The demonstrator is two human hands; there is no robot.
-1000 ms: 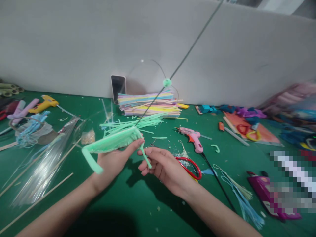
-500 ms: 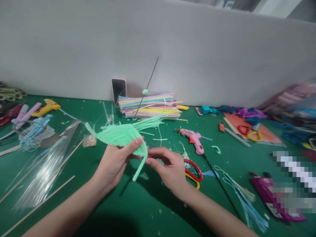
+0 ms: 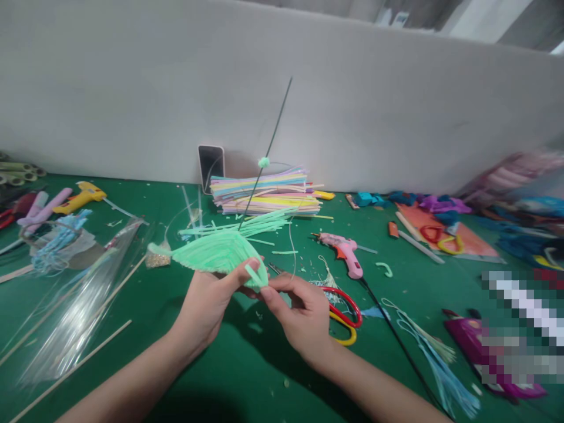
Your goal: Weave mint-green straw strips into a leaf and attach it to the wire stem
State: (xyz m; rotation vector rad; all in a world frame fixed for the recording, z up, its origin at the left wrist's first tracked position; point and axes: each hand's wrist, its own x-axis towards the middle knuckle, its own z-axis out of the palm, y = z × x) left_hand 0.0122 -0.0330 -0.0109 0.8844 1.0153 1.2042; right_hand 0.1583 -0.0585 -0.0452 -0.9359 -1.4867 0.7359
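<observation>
A leaf shape made of mint-green pipe cleaners [image 3: 211, 252] is held above the table, its narrow tail pointing left. My left hand [image 3: 220, 296] grips it from below, thumb on top near the right end. My right hand [image 3: 297, 305] pinches the leaf's right tip between thumb and forefinger. A short pipe-cleaner end lies folded over the leaf beside my left thumb. Behind the leaf rises a dark thin stem [image 3: 277, 120] with a small green fuzzy ball [image 3: 263, 162]; its lower end is hidden. Loose green pipe cleaners [image 3: 268, 223] lie just beyond.
Red-and-yellow-handled scissors [image 3: 348, 311] lie beside my right hand. A pink glue gun [image 3: 346, 249] with a black cord rests to the right. A bundle of coloured pipe cleaners [image 3: 264, 191] and a phone [image 3: 211, 167] are against the wall. Clear plastic sleeves [image 3: 74, 311] lie left.
The pipe-cleaner end that hung down from the leaf's right tip is now folded up over the leaf. My right fingers have closed in on that tip.
</observation>
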